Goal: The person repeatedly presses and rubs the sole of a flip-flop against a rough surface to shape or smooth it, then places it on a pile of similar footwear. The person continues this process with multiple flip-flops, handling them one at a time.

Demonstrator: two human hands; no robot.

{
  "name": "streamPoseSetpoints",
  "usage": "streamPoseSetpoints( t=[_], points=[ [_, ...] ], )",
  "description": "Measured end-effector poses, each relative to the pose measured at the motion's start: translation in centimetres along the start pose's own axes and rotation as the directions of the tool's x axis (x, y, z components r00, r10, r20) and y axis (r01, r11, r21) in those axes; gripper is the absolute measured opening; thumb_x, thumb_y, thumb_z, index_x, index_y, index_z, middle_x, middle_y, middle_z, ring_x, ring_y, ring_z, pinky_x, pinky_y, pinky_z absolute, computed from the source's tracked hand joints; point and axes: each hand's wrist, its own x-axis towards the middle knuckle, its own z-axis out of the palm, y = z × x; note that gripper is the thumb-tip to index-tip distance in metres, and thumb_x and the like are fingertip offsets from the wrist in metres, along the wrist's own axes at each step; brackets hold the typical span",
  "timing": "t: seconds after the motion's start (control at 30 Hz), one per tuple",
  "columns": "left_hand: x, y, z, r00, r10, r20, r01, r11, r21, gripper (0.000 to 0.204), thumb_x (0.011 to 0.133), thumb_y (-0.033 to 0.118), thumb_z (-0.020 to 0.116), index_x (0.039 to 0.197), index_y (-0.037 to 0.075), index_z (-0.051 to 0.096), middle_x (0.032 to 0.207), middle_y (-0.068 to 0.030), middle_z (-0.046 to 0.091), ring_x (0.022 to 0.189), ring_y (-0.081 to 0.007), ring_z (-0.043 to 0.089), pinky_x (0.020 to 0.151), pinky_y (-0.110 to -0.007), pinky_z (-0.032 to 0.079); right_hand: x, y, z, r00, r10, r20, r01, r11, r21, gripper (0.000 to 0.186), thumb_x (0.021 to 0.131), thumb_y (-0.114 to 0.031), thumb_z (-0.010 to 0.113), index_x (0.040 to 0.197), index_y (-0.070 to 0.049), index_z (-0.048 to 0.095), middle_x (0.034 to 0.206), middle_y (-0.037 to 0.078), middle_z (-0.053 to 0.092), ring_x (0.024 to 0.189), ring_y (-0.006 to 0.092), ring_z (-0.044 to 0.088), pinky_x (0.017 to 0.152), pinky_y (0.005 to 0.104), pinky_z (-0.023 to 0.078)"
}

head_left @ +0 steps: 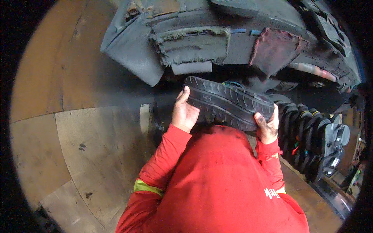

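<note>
A black sandal point(229, 100) is stretched between my two hands, its grooved, tyre-like sole turned up toward me. My left hand point(185, 113) grips the left end, with the thumb pressed on the sole's edge and the fingers hidden beneath. At the other end, my right hand point(269, 126) holds the sandal with its thumb on the sole and fingers round the rim. Dark smudges mark the right hand. Straps, if any, are hidden under the sole. The sandal is held in front of my body, near the worn grey bench.
The grey, dust-covered bench point(241, 46) spans the far side, with a frayed green cloth patch point(194, 46) and a frayed red one point(276, 48) on its front. A row of dark sandals point(301, 136) stands at the right. Brown boards point(93, 151) cover the left floor.
</note>
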Motion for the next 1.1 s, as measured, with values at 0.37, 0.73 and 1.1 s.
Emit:
streamPoseSetpoints(
  t=[0.37, 0.73, 1.1],
  points=[
    [-1.0, 1.0, 2.2, 0.949, -0.301, 0.096, 0.271, 0.931, 0.245, 0.067, 0.099, 0.06, 0.039, 0.139, 0.007, 0.045, 0.134, -0.02, 0.057, 0.117, -0.0387, 0.061, 0.1, -0.061, 0.045, -2.7, -1.4, -2.2, 0.985, -0.171, 0.0, 0.17, 0.982, -0.085, 0.066, 0.073, -0.016, 0.088, 0.124, -0.007, 0.047, 0.114, 0.012, 0.064, 0.103, 0.0214, 0.062, 0.092, 0.0362, 0.05],
    [-12.7, 6.9, 5.2, 0.947, 0.049, 0.316, -0.136, 0.957, 0.257, 0.096, 0.074, 0.023, 0.075, 0.153, 0.008, 0.022, 0.123, -0.0258, 0.058, 0.074, -0.0336, 0.07, 0.052, -0.036, 0.061, 3.8, -12.7, 3.1, 0.886, -0.457, 0.075, 0.455, 0.889, 0.041, 0.075, 0.09, -0.013, 0.072, 0.153, -0.02, 0.031, 0.116, 0.024, 0.064, 0.1, 0.0307, 0.068, 0.081, 0.0381, 0.059],
    [-11.0, 4.7, 9.7, 0.82, 0.394, 0.415, -0.564, 0.677, 0.472, 0.106, 0.084, -0.007, 0.071, 0.159, 0.012, -0.003, 0.148, -0.0124, 0.035, 0.123, -0.0251, 0.052, 0.094, -0.042, 0.055, 15.4, -14.2, 12.0, 0.969, 0.126, 0.211, -0.195, 0.918, 0.346, 0.064, 0.1, -0.025, 0.055, 0.155, -0.023, 0.023, 0.101, 0.03, 0.065, 0.071, 0.0311, 0.07, 0.059, 0.0351, 0.059]
  ],
)
